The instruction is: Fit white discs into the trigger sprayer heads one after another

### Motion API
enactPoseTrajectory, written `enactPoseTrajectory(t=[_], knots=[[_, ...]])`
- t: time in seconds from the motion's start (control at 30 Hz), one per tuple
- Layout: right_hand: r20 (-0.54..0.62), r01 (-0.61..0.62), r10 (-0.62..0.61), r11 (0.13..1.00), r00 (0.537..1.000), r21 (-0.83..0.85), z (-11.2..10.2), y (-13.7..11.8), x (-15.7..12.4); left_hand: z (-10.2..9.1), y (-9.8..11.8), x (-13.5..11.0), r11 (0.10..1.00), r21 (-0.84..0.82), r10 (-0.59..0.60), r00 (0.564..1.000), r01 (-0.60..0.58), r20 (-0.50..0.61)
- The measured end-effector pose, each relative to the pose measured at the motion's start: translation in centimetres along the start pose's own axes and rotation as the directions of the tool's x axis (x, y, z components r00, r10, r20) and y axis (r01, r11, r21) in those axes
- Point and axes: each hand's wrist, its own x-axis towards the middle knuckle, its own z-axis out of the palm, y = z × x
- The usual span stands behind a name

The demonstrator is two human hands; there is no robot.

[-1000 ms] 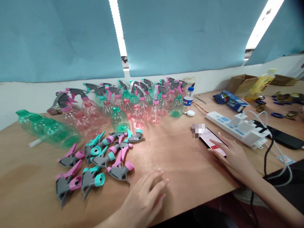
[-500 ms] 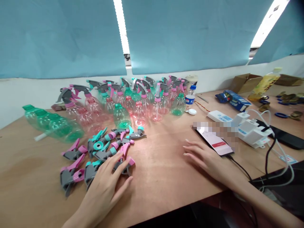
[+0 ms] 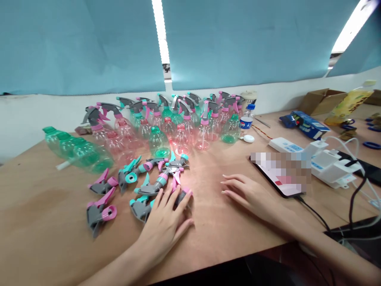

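My left hand (image 3: 166, 220) lies palm down with its fingers spread over a loose pile of trigger spray heads. Under its fingertips is a grey spray head with a pink collar (image 3: 187, 193), partly hidden. Beside the hand's left edge is a grey and teal spray head (image 3: 139, 209); farther left lies a grey and pink one (image 3: 99, 214). My right hand (image 3: 249, 195) rests on its side on the table, open, with fingers loosely stretched toward the left and nothing in them. A phone (image 3: 275, 176) lies just beyond it.
Pink and green bottles stand behind the pile, several fitted with spray heads. Green bottles (image 3: 89, 153) lie at the left. On the right are a power strip (image 3: 321, 163) with chargers and cables, a blue packet (image 3: 311, 125), a yellow drink bottle (image 3: 348, 103) and a cardboard box (image 3: 320, 101).
My left hand has slid to the right, and the spray heads around its fingers have shifted right with it. My right hand has moved slightly left, away from the phone. The view has turned slightly left.
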Motion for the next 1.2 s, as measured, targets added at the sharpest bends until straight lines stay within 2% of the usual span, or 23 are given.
enactPoseTrajectory(t=[0.13, 0.23, 0.33, 0.43, 0.5, 0.6, 0.73, 0.87, 0.93, 1.0, 1.1, 1.2], knots=[[0.024, -0.045, 0.045, 0.999, 0.999, -0.01, -0.5, 0.1, -0.3, -0.3, 1.1, 0.9, 0.999, -0.04, -0.008, 0.999, 0.01, 0.042], [0.074, -0.012, 0.013, 1.0, 0.997, -0.009, -0.3, -0.8, 0.1, -0.8, 1.0, 0.6, 0.998, -0.038, -0.043, 0.999, 0.044, 0.024], [0.165, 0.075, -0.075, 0.997, 0.983, 0.009, 0.7, -2.4, 0.9, -1.5, -0.2, -0.4, 0.996, -0.015, -0.092, 0.996, 0.092, 0.0], [0.238, 0.169, -0.167, 0.985, 0.957, 0.013, 2.4, -4.2, 1.9, -2.3, -2.6, -2.0, 0.986, 0.019, -0.167, 0.986, 0.168, -0.017], [0.246, 0.193, -0.187, 0.981, 0.951, 0.001, 3.6, -5.5, 2.7, -2.9, -4.8, -3.3, 0.962, 0.048, -0.264, 0.961, 0.269, -0.084], [0.227, 0.192, -0.184, 0.981, 0.956, -0.012, 5.3, -7.3, 3.9, -3.5, -7.6, -5.6, 0.888, 0.054, -0.44, 0.879, 0.456, -0.184], [0.191, 0.201, -0.196, 0.98, 0.962, -0.008, 6.9, -9.6, 5.2, -2.7, -9.1, -8.2, 0.806, -0.017, -0.592, 0.805, 0.592, -0.039], [0.145, 0.251, -0.263, 0.963, 0.954, 0.095, 7.5, -10.5, 6.6, -1.1, -9.5, -9.3, 0.806, -0.062, -0.591, 0.806, 0.589, -0.023], [0.096, 0.207, -0.219, 0.971, 0.971, 0.123, 7.6, -10.1, 7.5, -0.6, -10.0, -9.5, 0.802, -0.066, -0.597, 0.801, 0.594, -0.036], [0.046, 0.116, -0.122, 0.987, 0.991, 0.112, 7.6, -9.3, 8.4, -0.3, -10.6, -9.5, 0.79, -0.069, -0.613, 0.789, 0.609, -0.047], [0.056, -0.016, 0.011, 0.996, 0.998, 0.086, 8.0, -8.3, 9.5, -0.4, -11.0, -9.4, 0.77, -0.082, -0.637, 0.77, 0.633, -0.034], [0.082, -0.001, -0.004, 0.998, 0.997, 0.062, 8.6, -8.4, 10.2, -0.9, -10.6, -9.0, 0.77, -0.078, -0.637, 0.77, 0.634, -0.03]])
